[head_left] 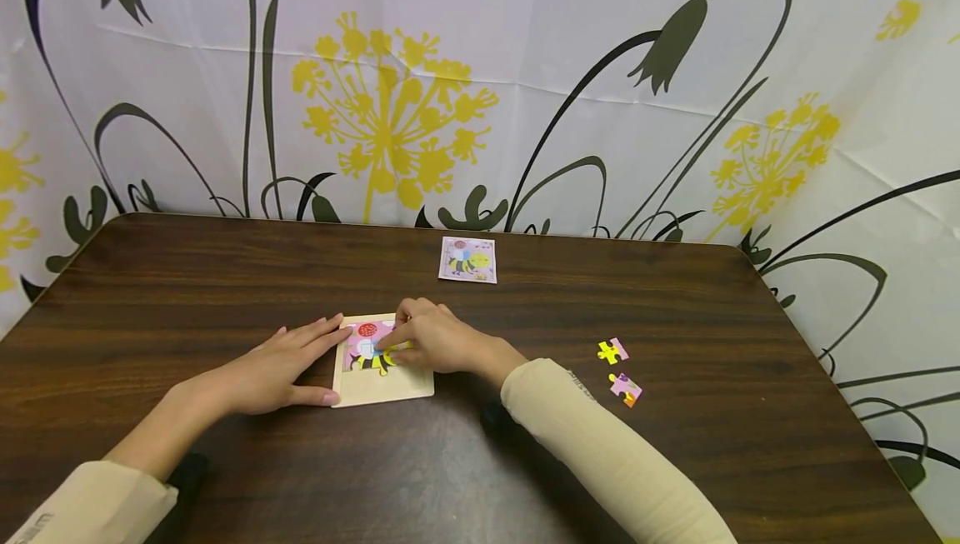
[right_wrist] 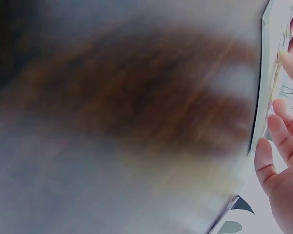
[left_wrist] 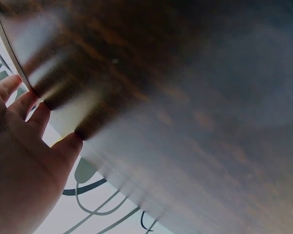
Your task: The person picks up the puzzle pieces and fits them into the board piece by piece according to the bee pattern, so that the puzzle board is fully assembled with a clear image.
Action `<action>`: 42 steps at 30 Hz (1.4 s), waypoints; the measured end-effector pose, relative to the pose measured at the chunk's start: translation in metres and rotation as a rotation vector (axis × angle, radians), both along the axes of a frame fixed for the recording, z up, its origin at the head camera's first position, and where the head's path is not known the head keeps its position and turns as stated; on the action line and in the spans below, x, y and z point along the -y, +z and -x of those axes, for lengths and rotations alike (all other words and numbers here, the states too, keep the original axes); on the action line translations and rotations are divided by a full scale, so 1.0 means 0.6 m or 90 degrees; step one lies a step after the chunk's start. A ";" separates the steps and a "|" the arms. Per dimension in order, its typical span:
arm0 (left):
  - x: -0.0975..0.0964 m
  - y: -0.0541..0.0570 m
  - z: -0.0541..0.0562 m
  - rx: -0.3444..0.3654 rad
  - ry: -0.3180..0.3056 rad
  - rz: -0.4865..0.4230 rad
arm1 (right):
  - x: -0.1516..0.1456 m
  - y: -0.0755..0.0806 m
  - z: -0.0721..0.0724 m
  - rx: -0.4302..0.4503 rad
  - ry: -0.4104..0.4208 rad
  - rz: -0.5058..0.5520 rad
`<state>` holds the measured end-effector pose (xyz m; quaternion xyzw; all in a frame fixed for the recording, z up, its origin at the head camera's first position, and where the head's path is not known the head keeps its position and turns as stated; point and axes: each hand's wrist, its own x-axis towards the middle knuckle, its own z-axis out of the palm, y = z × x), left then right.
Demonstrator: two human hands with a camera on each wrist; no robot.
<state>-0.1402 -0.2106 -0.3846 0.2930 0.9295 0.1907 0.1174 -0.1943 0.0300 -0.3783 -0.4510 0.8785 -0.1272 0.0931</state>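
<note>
In the head view, a light wooden puzzle tray (head_left: 384, 387) lies on the table, its upper part filled with a bee picture (head_left: 362, 351) and its lower strip bare wood. My left hand (head_left: 273, 369) lies spread at the tray's left side, fingertips at the upper left edge and thumb at the lower left corner. My right hand (head_left: 438, 342) reaches over the tray's right part, its fingertips down on the picture and covering some of it. Two loose puzzle pieces, a mostly yellow one (head_left: 612, 351) and a pink one with orange (head_left: 626, 388), lie to the right.
A square picture card (head_left: 467, 260) with the same bee lies toward the back of the brown table (head_left: 225, 277). Behind the table's far edge hangs a floral curtain (head_left: 555, 19). Both wrist views mostly show blurred dark tabletop.
</note>
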 end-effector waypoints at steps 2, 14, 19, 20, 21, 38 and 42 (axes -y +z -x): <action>0.000 -0.001 0.000 -0.002 -0.001 -0.001 | 0.000 0.000 0.001 0.003 -0.003 -0.002; 0.001 -0.002 0.000 -0.007 0.000 0.003 | 0.003 0.002 0.001 -0.001 -0.009 -0.027; -0.001 -0.002 0.000 -0.007 -0.002 0.003 | 0.002 0.002 0.000 -0.005 -0.008 -0.029; -0.001 -0.001 0.000 -0.007 -0.002 0.003 | 0.002 0.002 0.000 -0.003 -0.006 -0.027; -0.001 -0.001 -0.001 -0.006 -0.002 0.002 | 0.001 0.002 0.000 0.002 -0.005 -0.025; -0.001 0.001 0.000 0.001 0.000 0.007 | -0.067 0.017 0.012 0.116 0.007 0.091; -0.002 0.002 -0.001 0.002 0.000 0.007 | -0.102 0.020 0.022 0.152 -0.007 0.107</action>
